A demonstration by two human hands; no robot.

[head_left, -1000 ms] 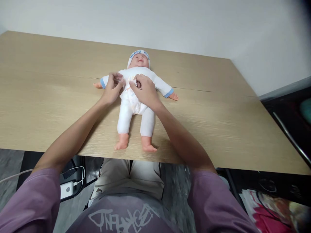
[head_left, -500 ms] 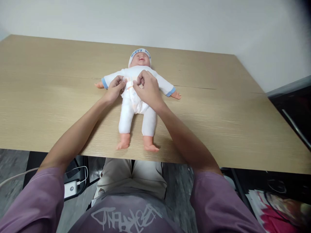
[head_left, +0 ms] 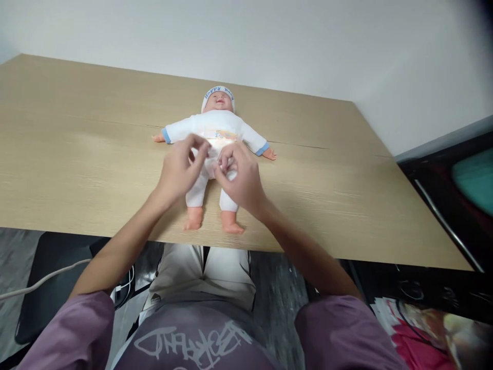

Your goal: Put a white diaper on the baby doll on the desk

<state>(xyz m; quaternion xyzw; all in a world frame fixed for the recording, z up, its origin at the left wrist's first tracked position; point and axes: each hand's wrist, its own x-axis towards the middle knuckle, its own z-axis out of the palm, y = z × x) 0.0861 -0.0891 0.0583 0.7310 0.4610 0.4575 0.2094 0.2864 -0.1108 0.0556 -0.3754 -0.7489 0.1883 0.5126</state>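
Note:
A baby doll (head_left: 217, 118) in a white outfit with blue cuffs lies on its back, head away from me, wearing a white cap (head_left: 219, 92) with blue lettering. A white diaper (head_left: 213, 148) is around its hips, partly hidden behind my hands. My left hand (head_left: 185, 164) hovers over the doll's hip on the left, fingers curled loosely with thumb and fingertips slightly apart. Over the other hip and thigh is my right hand (head_left: 242, 177), its fingers bent, its thumb apart from them. I see nothing held in either hand.
The doll rests on a wooden table (head_left: 327, 205) with a thin seam across it. Behind is a pale wall (head_left: 250, 46). A dark-framed object (head_left: 442, 221) stands at the right edge. Below the table are a white cable (head_left: 50, 285) and a pink item (head_left: 416, 344).
Both hands have come off the diaper front, moving up and back toward me, and their fingers have loosened. A printed patch on the doll's belly now shows. My view has shifted slightly.

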